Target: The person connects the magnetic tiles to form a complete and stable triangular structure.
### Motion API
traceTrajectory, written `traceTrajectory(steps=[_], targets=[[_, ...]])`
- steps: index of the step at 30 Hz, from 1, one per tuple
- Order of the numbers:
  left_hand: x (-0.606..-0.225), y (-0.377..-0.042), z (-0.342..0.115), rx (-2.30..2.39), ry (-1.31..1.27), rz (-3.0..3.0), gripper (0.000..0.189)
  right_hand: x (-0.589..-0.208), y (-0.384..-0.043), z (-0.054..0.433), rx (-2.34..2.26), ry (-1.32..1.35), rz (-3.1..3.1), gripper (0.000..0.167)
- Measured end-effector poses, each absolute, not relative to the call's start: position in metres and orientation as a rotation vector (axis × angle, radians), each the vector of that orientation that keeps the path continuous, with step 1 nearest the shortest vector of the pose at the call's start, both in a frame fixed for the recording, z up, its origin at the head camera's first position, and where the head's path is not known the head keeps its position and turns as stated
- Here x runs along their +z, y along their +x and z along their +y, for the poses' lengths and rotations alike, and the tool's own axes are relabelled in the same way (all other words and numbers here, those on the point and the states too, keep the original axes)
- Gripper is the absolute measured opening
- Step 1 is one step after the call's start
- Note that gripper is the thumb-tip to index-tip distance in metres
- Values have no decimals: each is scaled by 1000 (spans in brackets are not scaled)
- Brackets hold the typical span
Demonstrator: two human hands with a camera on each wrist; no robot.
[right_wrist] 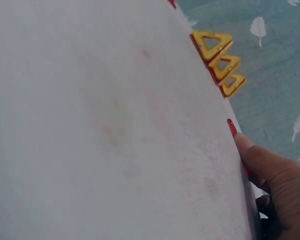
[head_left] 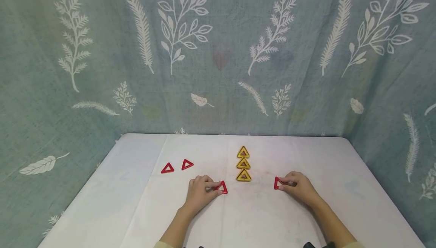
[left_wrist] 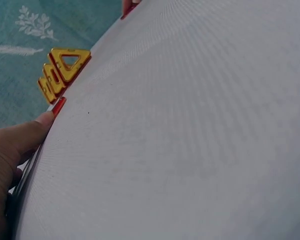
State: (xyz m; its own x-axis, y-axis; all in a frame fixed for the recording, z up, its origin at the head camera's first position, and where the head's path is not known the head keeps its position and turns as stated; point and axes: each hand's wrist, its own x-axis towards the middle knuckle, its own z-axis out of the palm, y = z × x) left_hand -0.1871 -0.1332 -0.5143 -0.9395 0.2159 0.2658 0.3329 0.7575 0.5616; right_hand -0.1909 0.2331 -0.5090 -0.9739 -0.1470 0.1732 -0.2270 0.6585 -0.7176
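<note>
In the head view my left hand (head_left: pixel 200 192) pinches a red triangle frame (head_left: pixel 225 188) between thumb and fingers, low over the white table. On the other side my right hand (head_left: pixel 299 187) grips a second red triangle frame (head_left: pixel 276 183) by its right side. Between the two hands, a little farther back, three yellow triangle frames (head_left: pixel 243 167) line up tip to base, pointing away from me. Both wrist views show red along their lower edges. In the left wrist view the thumb (left_wrist: pixel 37 127) presses on a red triangle's edge (left_wrist: pixel 59 106).
Two loose red triangle frames, one upright (head_left: pixel 167 172) and one turned (head_left: pixel 183 164), lie on the left of the white table (head_left: pixel 136 157), beyond my left hand. A green leaf-print cloth (head_left: pixel 218 70) hangs behind the table and along its sides.
</note>
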Motion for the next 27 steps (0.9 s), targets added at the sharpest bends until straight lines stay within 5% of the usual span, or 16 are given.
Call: traceTrajectory(steps=[27], targets=[[-518, -170, -124, -928, -504, -2679, 23, -515, -155, 194, 1239, 521, -2661, 26]])
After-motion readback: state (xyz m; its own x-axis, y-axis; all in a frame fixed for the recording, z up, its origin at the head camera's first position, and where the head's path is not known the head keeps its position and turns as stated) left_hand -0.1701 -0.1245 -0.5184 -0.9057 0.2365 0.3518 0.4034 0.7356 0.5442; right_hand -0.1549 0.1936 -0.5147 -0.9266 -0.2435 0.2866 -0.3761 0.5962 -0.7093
